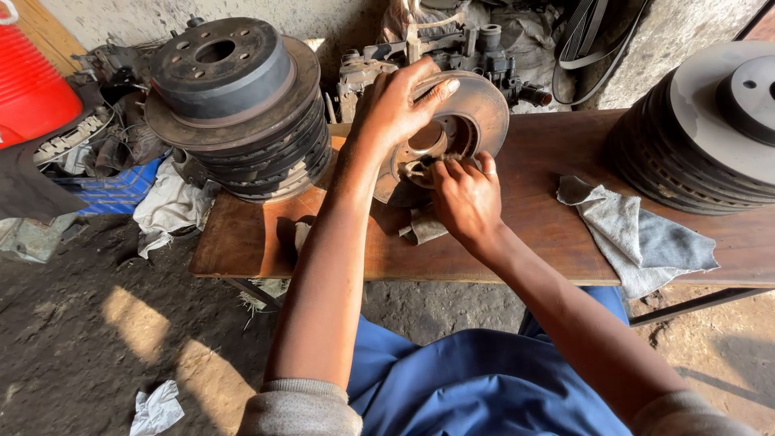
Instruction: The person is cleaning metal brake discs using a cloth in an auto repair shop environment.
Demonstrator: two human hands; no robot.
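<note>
Gripping the brake disc (472, 113) upright on the desk (557, 234), left hand (395, 105) clamped its rim while right hand (467, 198) pinched a rag (421, 228) against it.

A rusty grey brake disc (476, 113) stands tilted on edge on the wooden bench (533, 242), its hub opening facing the person.
</note>
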